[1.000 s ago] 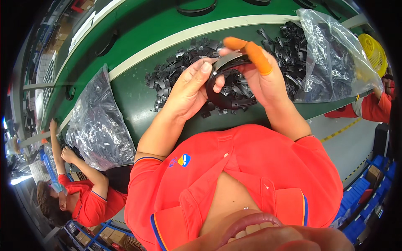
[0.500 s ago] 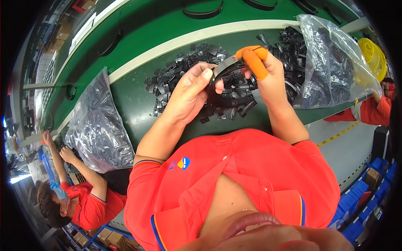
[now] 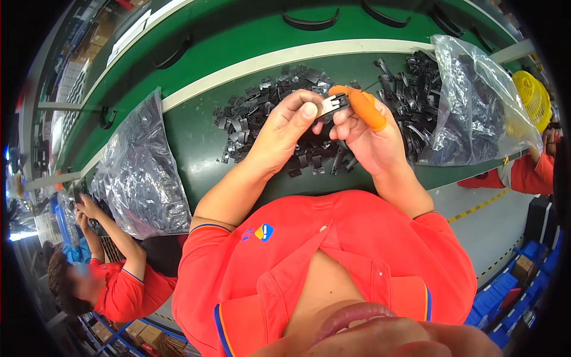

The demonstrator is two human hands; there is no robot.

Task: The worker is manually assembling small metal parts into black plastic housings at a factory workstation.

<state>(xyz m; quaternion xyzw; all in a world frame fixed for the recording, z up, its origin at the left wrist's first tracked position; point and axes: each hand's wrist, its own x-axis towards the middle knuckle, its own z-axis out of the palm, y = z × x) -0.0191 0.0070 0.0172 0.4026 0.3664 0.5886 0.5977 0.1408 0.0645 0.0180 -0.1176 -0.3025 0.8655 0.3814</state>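
A small dark clip-like part with a pale, shiny face and a notched end is held between my hands above the bench. My left hand pinches its left end between thumb and fingers. At the other end, my right hand grips it with curled fingers, orange finger cots covering some of them. Under and behind my hands spreads a heap of small black parts on the green bench top. Parts of that heap are hidden by my hands.
Clear plastic bags of dark parts lie at left and right. Beside the right bag is a second pile of black parts. Curved black strips sit along the green back panel. A co-worker works at far left, another at far right.
The held part has turned; its notched, pale end now shows instead of a long curved strip. My right hand has rotated, its fingers curling in. The left co-worker's hands have come closer together.
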